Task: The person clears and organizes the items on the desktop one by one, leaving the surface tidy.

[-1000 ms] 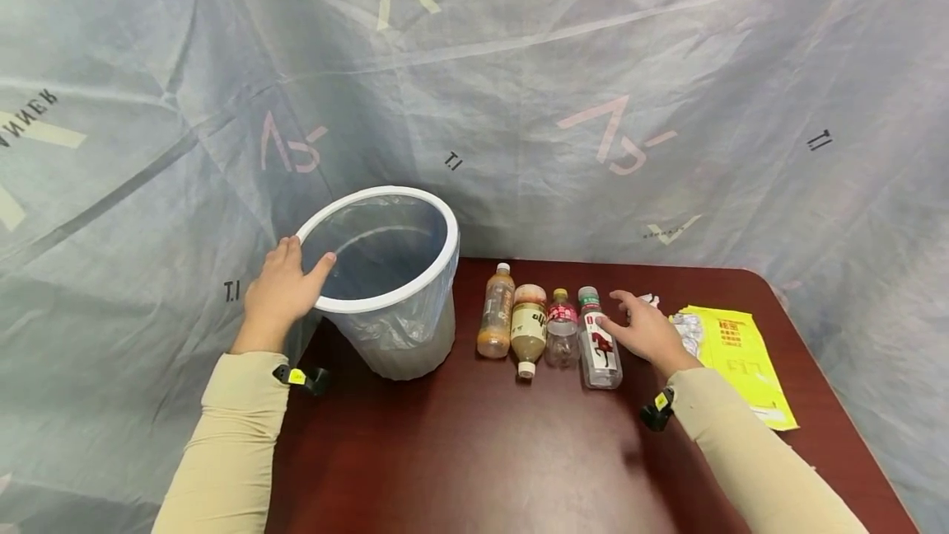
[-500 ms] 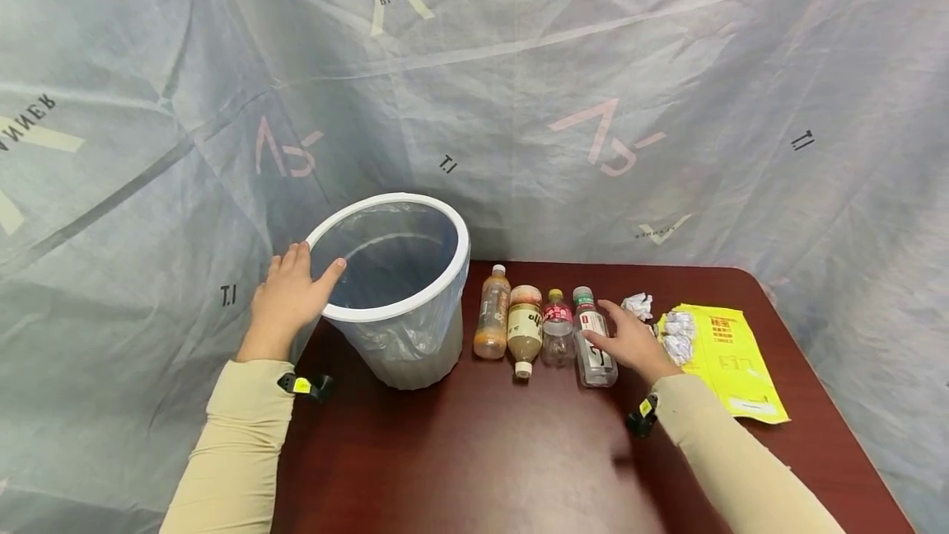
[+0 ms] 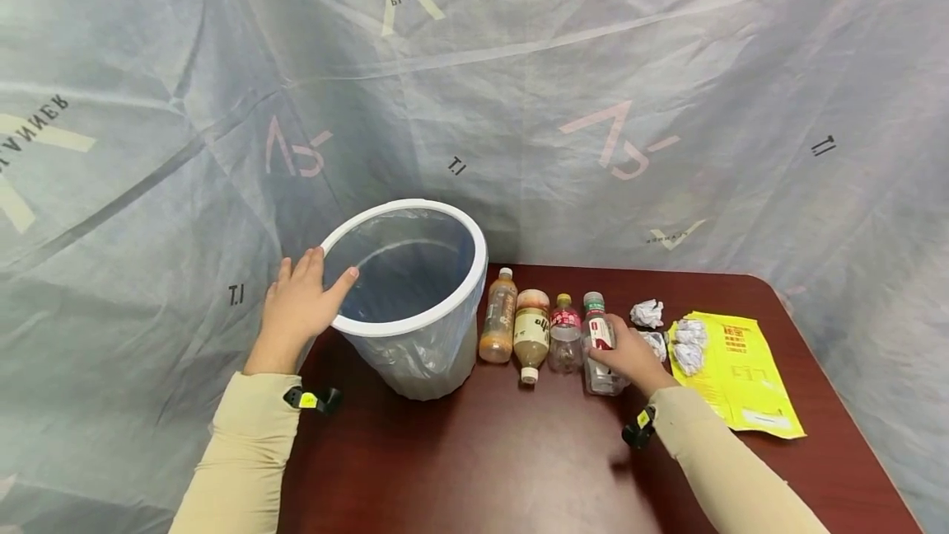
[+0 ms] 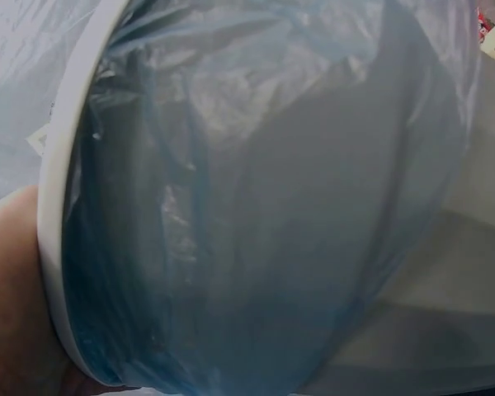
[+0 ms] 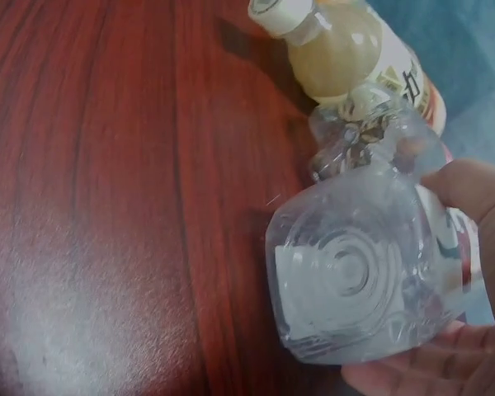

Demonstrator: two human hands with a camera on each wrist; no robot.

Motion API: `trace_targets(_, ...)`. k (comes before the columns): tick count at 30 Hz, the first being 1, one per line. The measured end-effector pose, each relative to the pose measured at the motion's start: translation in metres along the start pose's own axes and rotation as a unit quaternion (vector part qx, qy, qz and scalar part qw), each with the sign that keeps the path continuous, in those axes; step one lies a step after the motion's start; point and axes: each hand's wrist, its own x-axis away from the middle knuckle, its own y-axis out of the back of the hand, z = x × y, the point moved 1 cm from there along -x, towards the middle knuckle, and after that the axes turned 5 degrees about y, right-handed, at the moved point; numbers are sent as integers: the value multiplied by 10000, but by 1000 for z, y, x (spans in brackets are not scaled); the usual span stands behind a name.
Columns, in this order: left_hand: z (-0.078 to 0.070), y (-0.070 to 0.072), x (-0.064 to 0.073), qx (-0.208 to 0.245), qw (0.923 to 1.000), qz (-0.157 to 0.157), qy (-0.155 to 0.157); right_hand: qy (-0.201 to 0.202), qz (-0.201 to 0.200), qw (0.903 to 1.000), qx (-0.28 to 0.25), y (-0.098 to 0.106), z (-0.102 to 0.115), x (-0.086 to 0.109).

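Note:
My left hand [image 3: 300,307] rests against the left side of the white rim of a lined trash bin [image 3: 415,369], its fingers straight and spread. In the left wrist view part of the hand [image 4: 12,289] touches the rim, with the clear liner bag [image 4: 256,165] hanging over the bin's outside. On the table my right hand [image 3: 633,353] grips a clear plastic bottle [image 3: 598,328] with a green cap and a white label. The right wrist view shows the bottle's base [image 5: 346,272], thumb on one side and fingers on the other.
Left of the held bottle lie a red-label bottle [image 3: 566,344], a cream-label bottle [image 3: 530,340] and an orange-tinted bottle [image 3: 498,324]. Crumpled paper [image 3: 647,313] and a yellow plastic mailer [image 3: 745,369] with more paper balls [image 3: 689,348] lie to the right. A grey curtain [image 3: 534,105] hangs behind.
My right hand has moved left and down from above the paper balls and has taken hold of the green-capped bottle. The left hand stays at the bin rim.

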Motion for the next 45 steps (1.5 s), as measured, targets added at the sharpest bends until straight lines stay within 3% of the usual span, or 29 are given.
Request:
trace_targets(9, 0, 1, 2, 102, 9999, -61, 12, 43, 18, 9998, -210, 9, 11, -6)
trace_targets(26, -2, 0, 0, 95, 9999, -46, 38, 313, -195, 9991, -191, 67, 46, -30)
trace_targets(45, -3, -3, 0, 238, 9997, -31, 30, 999, -337, 9942, -204, 121, 133, -64)
